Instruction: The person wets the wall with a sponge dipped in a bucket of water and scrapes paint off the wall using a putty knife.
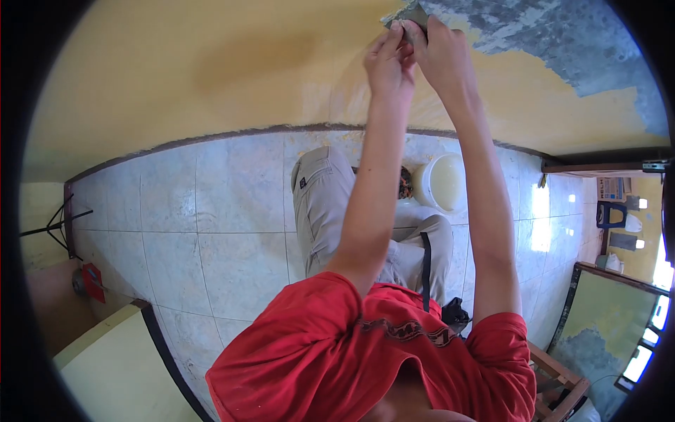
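Red cloth of the shirt (281,352) fills the near side, with both bare arms stretched far ahead to the wall (211,77). Against that wall, at the left edge of a ragged grey patch (562,42), sits a flat grey blade (416,15). The left hand (389,70) has its fingers pinched at the blade's near left side; the right hand (444,60) has its fingers closed over the right side. With the hands so close together, a sudden skid could scrape knuckles on the rough surface, and tilting the blade too steeply could gouge the wall. A brittle paint edge might break away wider than intended. Loose bits could drop onto the trousers (320,204) or into the white bucket (424,186), which stands on the tiled floor (239,176) between the forearms in view; a shifting leg could knock it over.
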`<state>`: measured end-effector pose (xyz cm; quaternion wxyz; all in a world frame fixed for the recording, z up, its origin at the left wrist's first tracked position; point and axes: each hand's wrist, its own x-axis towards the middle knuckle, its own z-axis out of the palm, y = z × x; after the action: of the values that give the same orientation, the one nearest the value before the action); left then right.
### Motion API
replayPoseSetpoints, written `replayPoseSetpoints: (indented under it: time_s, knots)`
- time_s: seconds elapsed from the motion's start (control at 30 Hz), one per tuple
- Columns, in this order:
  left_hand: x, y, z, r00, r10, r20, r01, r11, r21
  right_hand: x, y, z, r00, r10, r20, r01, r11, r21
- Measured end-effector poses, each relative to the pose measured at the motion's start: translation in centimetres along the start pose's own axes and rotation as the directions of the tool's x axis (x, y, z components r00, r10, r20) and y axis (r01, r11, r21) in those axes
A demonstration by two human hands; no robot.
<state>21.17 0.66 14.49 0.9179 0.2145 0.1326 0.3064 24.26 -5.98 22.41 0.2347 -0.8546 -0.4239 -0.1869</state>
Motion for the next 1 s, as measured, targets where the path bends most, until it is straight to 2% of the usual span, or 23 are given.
replayPoseSetpoints:
  time_s: [0.03,0.07,0.1,0.17,0.2,0.27,0.3,0.37,0.4,0.47,0.57,0.6,0.67,0.7,0.77,0.8,0.87,0.9,0.93,0.97,1.0]
  knots:
    - [0.0,-1.0,1.0,1.000,-0.004,0.022,0.010,0.959,-0.284,0.0,-1.1,-0.6,0.996,0.089,0.024,-0.087,0.993,-0.080]
    - [0.1,-1.5,1.5,0.999,0.001,0.044,0.024,0.837,-0.546,0.2,-2.1,-1.1,0.983,0.177,0.041,-0.168,0.972,-0.162]
    - [0.1,-1.2,2.0,0.999,-0.003,0.046,0.027,0.834,-0.551,0.4,-2.4,-1.3,0.983,0.177,0.041,-0.168,0.971,-0.169]
    - [-0.1,-0.7,2.6,0.988,-0.151,0.029,0.137,0.786,-0.602,0.4,-2.8,-1.6,0.977,0.186,0.108,-0.139,0.929,-0.342]
    - [0.1,-0.7,2.2,0.989,-0.145,0.027,0.132,0.789,-0.601,0.6,-2.6,-1.7,0.978,0.182,0.107,-0.136,0.932,-0.337]
    - [-0.1,-0.9,1.0,0.999,0.037,0.017,-0.027,0.908,-0.419,0.6,-1.3,-2.1,0.990,0.087,0.110,-0.075,0.991,-0.110]
    - [0.0,-1.1,0.7,0.999,0.034,0.022,-0.022,0.909,-0.417,0.6,-0.7,-1.9,0.990,0.091,0.106,-0.080,0.991,-0.111]
    - [0.5,-1.4,0.4,0.989,0.120,0.081,-0.090,0.948,-0.306,0.8,0.2,-1.1,0.997,0.008,0.073,-0.008,1.000,0.006]
    - [0.5,-1.5,0.7,0.990,0.119,0.082,-0.088,0.948,-0.306,0.8,-0.5,-1.1,0.997,0.010,0.073,-0.010,1.000,0.005]
    - [0.2,-1.6,1.6,0.998,0.010,0.067,0.029,0.828,-0.560,0.4,-2.8,-1.5,0.980,0.196,0.031,-0.187,0.966,-0.181]
    - [0.0,-1.1,2.1,0.997,-0.063,0.035,0.071,0.785,-0.615,0.6,-3.8,-3.1,0.987,0.126,0.103,-0.102,0.972,-0.213]
    - [-0.1,-1.0,1.9,0.997,-0.069,0.034,0.075,0.785,-0.615,0.6,-3.3,-3.0,0.986,0.132,0.105,-0.107,0.971,-0.216]
    - [-0.3,-0.5,1.4,0.998,0.060,-0.026,-0.065,0.911,-0.407,0.9,-1.6,-2.4,0.996,-0.044,0.077,0.039,0.997,0.062]
    - [-0.6,-0.3,1.2,0.998,0.055,-0.027,-0.061,0.911,-0.408,0.7,-1.3,-2.1,0.996,-0.041,0.079,0.036,0.998,0.059]
    - [-0.7,0.7,0.8,0.996,0.035,-0.077,-0.052,0.973,-0.226,0.5,-1.1,-1.4,0.997,0.055,0.055,-0.057,0.998,0.025]
    - [-0.7,1.0,0.5,0.997,0.032,-0.072,-0.047,0.974,-0.223,0.0,-0.6,-0.5,0.997,0.061,0.051,-0.062,0.998,0.024]
    - [-0.1,1.2,0.0,0.993,0.107,-0.052,-0.113,0.984,-0.140,-0.2,0.1,1.3,0.993,0.005,-0.121,0.011,0.991,0.131]
    - [0.4,1.0,-0.2,0.992,0.118,-0.047,-0.123,0.983,-0.139,-0.1,-0.5,0.9,0.994,0.093,-0.059,-0.084,0.988,0.132]
    - [0.7,0.4,-0.4,0.995,0.097,0.025,-0.088,0.964,-0.250,0.0,-1.8,0.0,0.994,0.092,-0.060,-0.083,0.987,0.141]
    - [1.0,-0.4,-0.5,0.992,0.079,0.101,-0.037,0.934,-0.356,0.3,-2.8,-1.0,0.995,0.092,-0.026,-0.091,0.995,0.038]
    - [1.1,-0.7,0.0,0.992,0.078,0.101,-0.037,0.934,-0.355,0.8,-3.4,-1.7,0.995,0.095,0.009,-0.094,0.993,-0.069]
